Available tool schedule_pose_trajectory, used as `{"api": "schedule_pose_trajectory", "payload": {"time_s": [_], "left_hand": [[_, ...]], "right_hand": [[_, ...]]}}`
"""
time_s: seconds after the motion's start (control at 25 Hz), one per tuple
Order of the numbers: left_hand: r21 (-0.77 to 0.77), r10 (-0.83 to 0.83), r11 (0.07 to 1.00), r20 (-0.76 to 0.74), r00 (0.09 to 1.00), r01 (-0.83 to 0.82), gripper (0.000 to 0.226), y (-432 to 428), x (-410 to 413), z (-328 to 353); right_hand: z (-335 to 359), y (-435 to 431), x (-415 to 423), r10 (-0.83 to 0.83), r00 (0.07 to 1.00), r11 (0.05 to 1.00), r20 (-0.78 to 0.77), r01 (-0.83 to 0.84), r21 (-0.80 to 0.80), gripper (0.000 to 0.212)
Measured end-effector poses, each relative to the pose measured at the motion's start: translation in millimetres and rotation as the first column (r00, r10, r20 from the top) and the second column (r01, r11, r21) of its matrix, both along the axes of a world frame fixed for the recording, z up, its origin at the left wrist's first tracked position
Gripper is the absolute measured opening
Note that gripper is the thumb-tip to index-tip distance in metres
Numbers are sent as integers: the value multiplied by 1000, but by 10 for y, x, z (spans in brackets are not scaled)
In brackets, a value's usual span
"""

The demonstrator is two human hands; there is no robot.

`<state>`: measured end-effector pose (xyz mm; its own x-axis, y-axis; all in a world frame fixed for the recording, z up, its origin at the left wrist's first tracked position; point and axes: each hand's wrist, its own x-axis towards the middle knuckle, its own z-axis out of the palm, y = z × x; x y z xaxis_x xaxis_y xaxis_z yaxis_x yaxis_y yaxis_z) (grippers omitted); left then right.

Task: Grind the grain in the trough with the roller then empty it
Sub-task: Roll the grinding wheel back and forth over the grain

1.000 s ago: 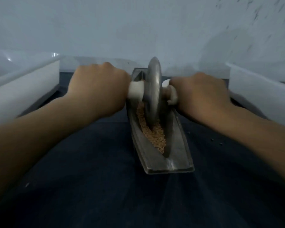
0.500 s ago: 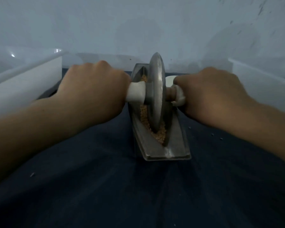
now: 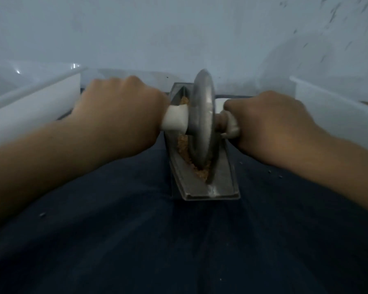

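Mid-frame, the grey metal disc roller (image 3: 202,124) stands upright in the narrow grey metal trough (image 3: 222,177) on the dark blue bench (image 3: 179,247), riding nearer the trough's close end than a second ago, over the tan crushed grain (image 3: 184,145). The left hand (image 3: 121,111) and right hand (image 3: 270,124) are clamped on its white handles. White plastic tubs (image 3: 32,105) flank both edges. No writing is legible.
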<state>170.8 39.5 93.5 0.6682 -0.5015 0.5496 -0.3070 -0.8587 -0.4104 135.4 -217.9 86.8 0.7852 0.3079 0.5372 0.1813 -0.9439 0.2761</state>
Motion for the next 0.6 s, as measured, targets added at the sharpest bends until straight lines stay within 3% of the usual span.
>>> {"api": "schedule_pose_trajectory", "payload": {"time_s": [0.08,0.16,0.24,0.36,0.44,0.52,0.6], "left_hand": [[52,-28,998,84,996,24,19,-45,26,29],[56,71,996,37,997,-73,8,-164,234,-38],[-9,163,986,-71,984,-164,10,-283,527,9],[-37,206,975,-219,954,-219,21,-356,679,133],[-33,170,983,-227,959,-182,16,-314,532,110],[-15,60,998,-165,984,-63,7,-125,279,7],[31,-55,998,-67,996,58,27,44,35,-6]], "right_hand": [[-37,-59,-21,-16,1000,999,5,16,41,35],[-95,33,206,-102,995,995,-13,102,15,26],[-29,151,611,-132,991,989,-35,134,55,8],[163,232,905,-142,975,984,-170,158,80,11],[137,167,725,-118,972,992,-203,125,22,7],[26,61,376,-47,996,999,-73,45,-26,20],[-3,-20,15,-3,1000,999,29,4,-42,30]]}}
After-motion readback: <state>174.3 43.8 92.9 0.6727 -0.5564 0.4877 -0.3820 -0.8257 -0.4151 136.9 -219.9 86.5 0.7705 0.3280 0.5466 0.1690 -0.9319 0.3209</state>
